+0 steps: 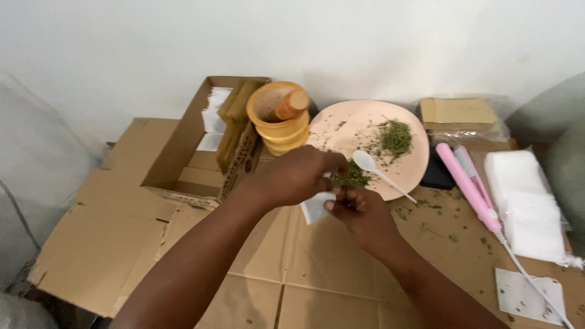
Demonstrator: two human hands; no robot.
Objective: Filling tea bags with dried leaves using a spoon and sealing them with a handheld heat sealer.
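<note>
My left hand (pixel 292 176) reaches in from the left, its fingertips pinched on a clump of dried green herbs (pixel 353 178). Just below it, my right hand (pixel 361 214) holds a small white sachet (pixel 315 207) by its edge, with the herbs right above its fingers. Both hands hover at the near rim of a pink plate (pixel 341 125). The plate carries a pile of the same dried herbs (pixel 396 137) and a white plastic spoon (pixel 373 167) lying over its edge.
Flattened cardboard (pixel 122 225) covers the work surface. An open cardboard box (pixel 183 152) with white and brown packets stands at the left, stacked orange bowls (pixel 277 125) beside it. At the right lie a pink corded sealer (pixel 466 186), a stack of white sachets (pixel 524 201) and a bagged brown packet (pixel 458 113).
</note>
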